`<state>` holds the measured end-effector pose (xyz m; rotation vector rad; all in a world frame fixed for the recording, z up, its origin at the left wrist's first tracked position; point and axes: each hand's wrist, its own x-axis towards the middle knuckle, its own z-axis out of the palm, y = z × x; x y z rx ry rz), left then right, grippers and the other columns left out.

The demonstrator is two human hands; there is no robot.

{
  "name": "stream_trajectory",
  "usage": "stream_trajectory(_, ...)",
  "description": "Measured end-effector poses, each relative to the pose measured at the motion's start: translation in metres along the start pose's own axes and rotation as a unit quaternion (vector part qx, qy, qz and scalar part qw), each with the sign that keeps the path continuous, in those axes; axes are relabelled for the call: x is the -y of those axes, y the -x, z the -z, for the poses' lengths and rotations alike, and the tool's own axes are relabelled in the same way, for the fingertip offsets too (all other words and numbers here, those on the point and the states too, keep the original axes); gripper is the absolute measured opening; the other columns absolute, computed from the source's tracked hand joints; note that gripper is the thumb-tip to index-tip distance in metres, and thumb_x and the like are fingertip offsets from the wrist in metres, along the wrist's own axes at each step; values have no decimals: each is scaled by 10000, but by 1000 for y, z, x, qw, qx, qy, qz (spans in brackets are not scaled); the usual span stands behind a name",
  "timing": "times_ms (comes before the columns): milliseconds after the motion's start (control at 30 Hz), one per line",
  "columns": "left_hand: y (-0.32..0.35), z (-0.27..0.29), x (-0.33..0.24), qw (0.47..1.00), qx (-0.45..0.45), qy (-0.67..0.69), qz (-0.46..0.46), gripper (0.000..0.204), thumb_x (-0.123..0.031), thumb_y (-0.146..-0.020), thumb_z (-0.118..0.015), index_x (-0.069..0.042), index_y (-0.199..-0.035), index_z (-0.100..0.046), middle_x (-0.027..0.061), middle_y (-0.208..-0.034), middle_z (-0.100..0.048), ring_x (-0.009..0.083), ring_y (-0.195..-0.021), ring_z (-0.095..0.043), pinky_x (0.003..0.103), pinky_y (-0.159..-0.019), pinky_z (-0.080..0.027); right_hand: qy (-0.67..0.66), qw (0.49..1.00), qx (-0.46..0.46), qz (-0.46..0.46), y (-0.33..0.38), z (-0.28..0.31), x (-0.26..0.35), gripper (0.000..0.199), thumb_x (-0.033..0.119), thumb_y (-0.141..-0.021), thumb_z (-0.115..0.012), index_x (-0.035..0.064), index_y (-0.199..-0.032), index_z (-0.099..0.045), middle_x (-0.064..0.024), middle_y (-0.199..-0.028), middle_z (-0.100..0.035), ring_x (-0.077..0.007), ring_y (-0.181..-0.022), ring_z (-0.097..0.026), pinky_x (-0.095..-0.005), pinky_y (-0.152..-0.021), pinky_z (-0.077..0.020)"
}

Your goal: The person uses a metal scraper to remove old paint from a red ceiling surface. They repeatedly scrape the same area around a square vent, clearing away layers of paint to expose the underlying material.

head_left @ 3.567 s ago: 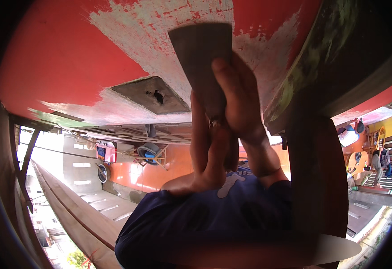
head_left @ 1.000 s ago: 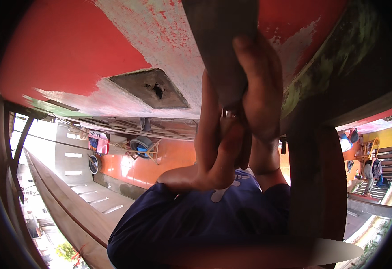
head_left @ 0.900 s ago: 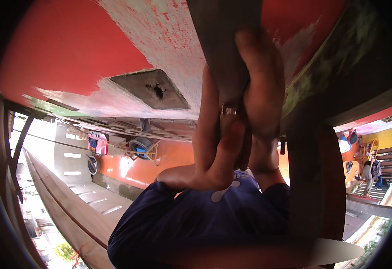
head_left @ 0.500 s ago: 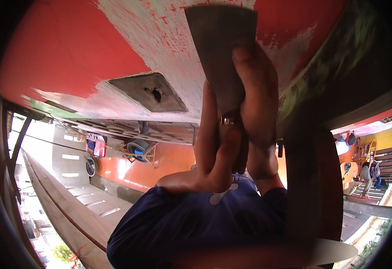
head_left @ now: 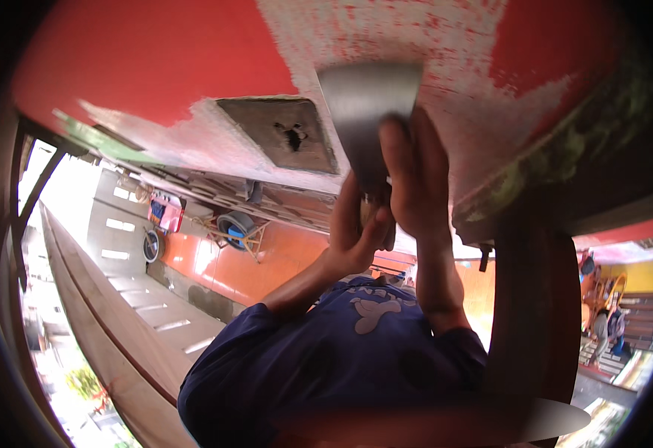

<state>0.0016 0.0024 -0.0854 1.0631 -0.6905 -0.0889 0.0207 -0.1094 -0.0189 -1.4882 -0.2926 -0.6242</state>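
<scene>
A wide-bladed scraper [head_left: 371,93] points away from me, its broad edge against or close to a red-painted surface [head_left: 162,56]. My left hand [head_left: 356,228] is closed round its handle, low down. My right hand [head_left: 422,175] grips higher up, with fingers pressed along the right side of the metal blade. Most of the handle is hidden by my fingers. Around the blade's edge spreads a pale scraped patch [head_left: 379,30] streaked with leftover red. Left of the blade, a grey four-sided recess [head_left: 274,138] with a ragged dark hole is set in the surface.
A dark post [head_left: 532,313] stands close by my right arm. At left runs a long wooden beam [head_left: 102,321]. Farther off are a grey tub [head_left: 235,228] on a stand and an orange floor [head_left: 289,257]. A person [head_left: 602,332] is in the distance at far right.
Both hands and the scraper have drawn back toward my body, and the blade now catches light. More of my forearms shows. The view has shifted, with the recess farther right.
</scene>
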Motion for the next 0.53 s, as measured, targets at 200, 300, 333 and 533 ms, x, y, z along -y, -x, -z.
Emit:
stream_trajectory(200,114,105,50,925,-44,-373,55,275,-78,-943,-522,35,-1194,-512,50,-740,-546,80,-555,-527,250,-492,-420,130,909,249,-308,168,81,-125,246,194,-974,-519,16,-1136,-570,-144,-1031,-638,-230,-848,-624,-346,-750,-487)
stream_trajectory(300,166,138,72,919,-182,-297,184,255,-117,-968,-506,25,-1179,-522,21,-695,-524,74,-527,-508,248,-482,-418,207,845,219,-441,260,164,-169,244,214,-962,-524,16,-1094,-579,-98,-910,-617,-190,-786,-610,-324,-685,-489)
stream_trajectory(333,179,148,84,915,-248,-248,202,251,-137,-978,-498,23,-1168,-529,7,-671,-510,72,-509,-498,246,-473,-416,254,851,196,-416,285,194,-174,270,251,-965,-516,8,-1064,-580,-66,-822,-601,-156,-729,-590,-297,-612,-482)
stream_trajectory(533,250,195,147,832,-303,-237,400,268,-256,-997,-488,-5,-1037,-570,-14,-611,-478,67,-380,-443,241,-341,-355,142,748,-158,-629,313,386,-107,253,234,-966,-510,10,-1053,-590,-96,-911,-634,-237,-737,-625,-371,-604,-478)
